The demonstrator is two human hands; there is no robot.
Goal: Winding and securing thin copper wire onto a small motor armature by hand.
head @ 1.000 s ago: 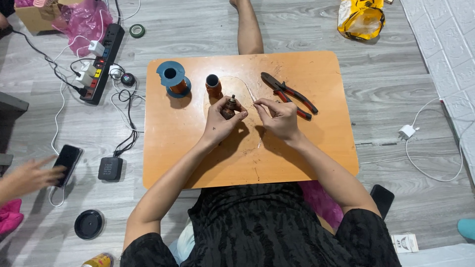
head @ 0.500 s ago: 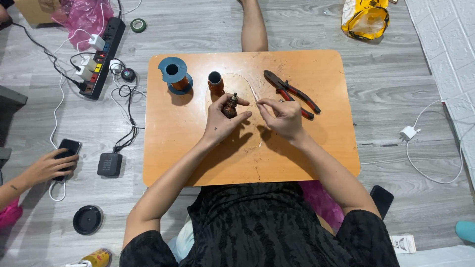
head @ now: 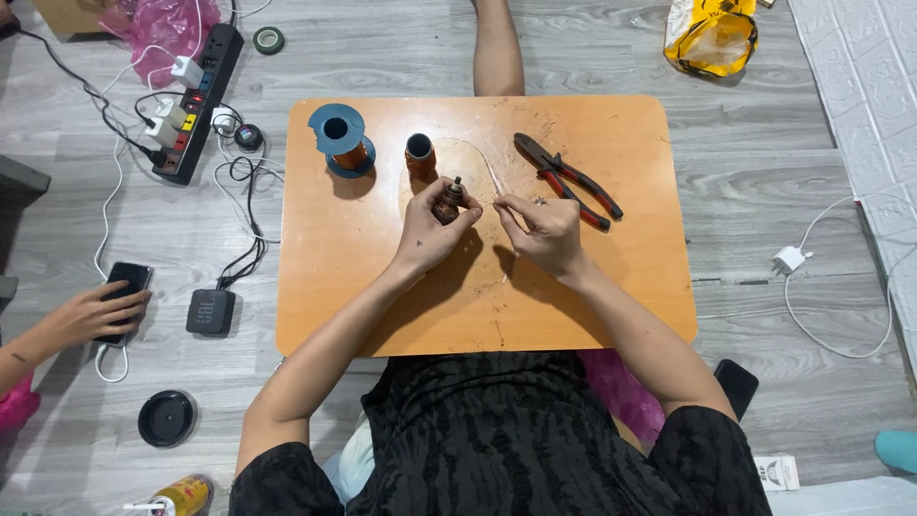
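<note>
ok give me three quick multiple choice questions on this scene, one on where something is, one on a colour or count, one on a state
1. Where do the pliers lie on the orange table?
A. right of the hands
B. left of the blue spool
C. on the floor

2. What colour are the flanges of the wire spool?
A. yellow
B. blue
C. white

3. What is the left hand doing?
A. lying flat and empty
B. holding a phone
C. holding a small brown coil

Answers:
1. A: the pliers lie on the tabletop beyond the right hand, toward the right edge.
2. B: both flanges are blue around copper-coloured wire.
3. C: the fingers close round the small brown coil, while the right hand pinches a thin wire beside it.
</note>
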